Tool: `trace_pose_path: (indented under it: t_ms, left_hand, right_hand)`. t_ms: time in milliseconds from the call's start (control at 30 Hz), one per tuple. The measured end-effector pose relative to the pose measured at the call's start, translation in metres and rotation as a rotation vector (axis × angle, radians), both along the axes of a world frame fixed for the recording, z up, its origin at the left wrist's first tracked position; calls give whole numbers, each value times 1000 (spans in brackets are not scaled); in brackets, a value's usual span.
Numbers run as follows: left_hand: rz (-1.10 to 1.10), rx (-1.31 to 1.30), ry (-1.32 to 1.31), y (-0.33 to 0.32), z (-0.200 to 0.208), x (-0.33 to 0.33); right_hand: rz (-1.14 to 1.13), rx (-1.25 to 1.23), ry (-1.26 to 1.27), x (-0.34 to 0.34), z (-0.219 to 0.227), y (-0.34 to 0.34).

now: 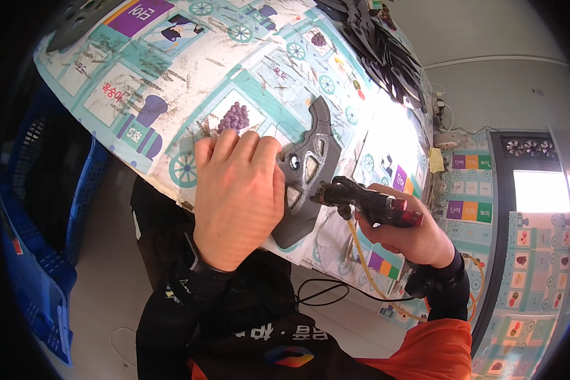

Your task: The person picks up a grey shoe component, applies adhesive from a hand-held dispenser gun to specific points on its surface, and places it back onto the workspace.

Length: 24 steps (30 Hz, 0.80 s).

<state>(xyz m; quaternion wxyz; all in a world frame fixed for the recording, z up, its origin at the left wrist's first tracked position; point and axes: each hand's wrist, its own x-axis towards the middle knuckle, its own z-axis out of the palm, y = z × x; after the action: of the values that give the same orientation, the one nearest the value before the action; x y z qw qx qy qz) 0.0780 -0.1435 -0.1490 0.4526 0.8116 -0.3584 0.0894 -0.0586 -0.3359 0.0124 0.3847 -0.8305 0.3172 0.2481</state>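
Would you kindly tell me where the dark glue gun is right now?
In the head view, the dark glue gun sits right of centre in the right hand, its nozzle touching the grey curved foam piece that the left hand presses onto the patterned mat.

The left hand (pixel 237 196) presses flat on a dark grey plastic part (pixel 310 174) lying on the tabletop (pixel 171 69). Just beside the part, the right hand (pixel 402 237) grips a black glue gun (pixel 367 202), nozzle touching its edge.
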Motion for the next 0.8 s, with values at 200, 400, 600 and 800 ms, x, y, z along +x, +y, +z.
trace_pose_path:
  t_ms: [200, 400, 600, 800]
  left_hand:
    - [-2, -12, 53, 3, 1, 0]
    - [-3, -51, 87, 4, 2, 0]
    - [-8, -77, 111, 5, 2, 1]
    - [-5, -96, 111, 7, 2, 2]
  right_hand:
    - [-9, 67, 0, 9, 0, 5]
    - [15, 41, -39, 9, -3, 8]
    - [54, 28, -43, 15, -4, 11]
    - [108, 56, -27, 31, 3, 23]
